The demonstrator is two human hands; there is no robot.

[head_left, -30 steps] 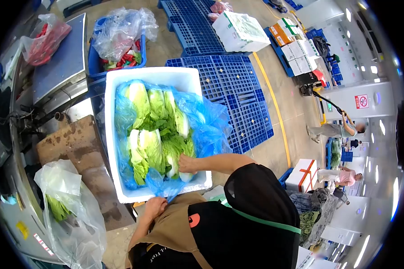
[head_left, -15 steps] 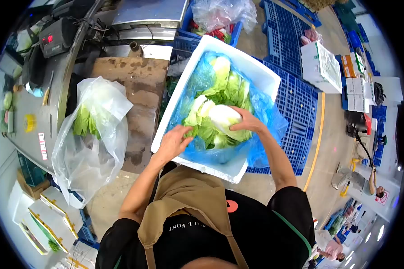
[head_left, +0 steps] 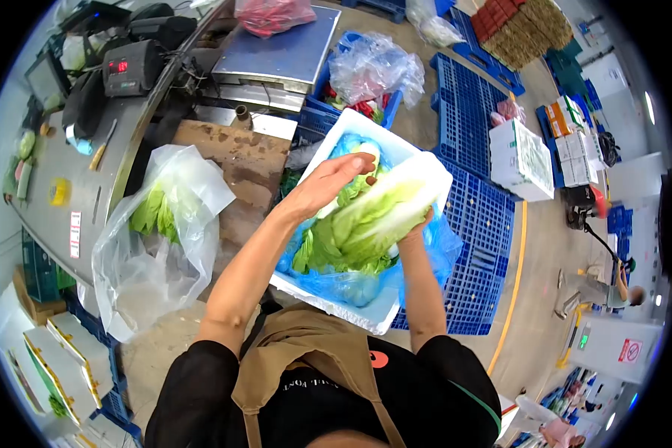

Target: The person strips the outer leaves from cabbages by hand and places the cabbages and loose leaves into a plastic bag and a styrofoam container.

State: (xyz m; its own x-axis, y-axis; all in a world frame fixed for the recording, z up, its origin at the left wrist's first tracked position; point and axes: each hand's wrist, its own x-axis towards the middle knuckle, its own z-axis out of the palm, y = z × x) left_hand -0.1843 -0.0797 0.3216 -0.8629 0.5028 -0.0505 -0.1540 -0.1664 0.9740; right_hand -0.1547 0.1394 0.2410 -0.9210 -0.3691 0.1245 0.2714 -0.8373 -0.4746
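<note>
A large napa cabbage [head_left: 373,216] is lifted above a white foam box [head_left: 384,317], its white base toward the upper right and its leaves toward the lower left. My right hand [head_left: 418,228] grips it from the right side, fingers partly hidden beneath it. Over its upper left side, my left hand [head_left: 328,183] is open with fingers stretched out; whether it touches the leaves I cannot tell. A blue plastic bag [head_left: 437,250] lines the box, and more cabbage shows inside, mostly covered by the raised one.
On the left, a clear plastic bag [head_left: 119,261] with green leaves hangs beside a brown board [head_left: 239,153]. A platform scale [head_left: 276,48] and a blue crate [head_left: 392,108] stand beyond the box. Blue pallets [head_left: 478,246] lie at right; a person [head_left: 612,287] is farther off.
My right hand has raised the cabbage out of the box toward me. My left hand has left the box's near side and moved up beside the cabbage. The view has shifted.
</note>
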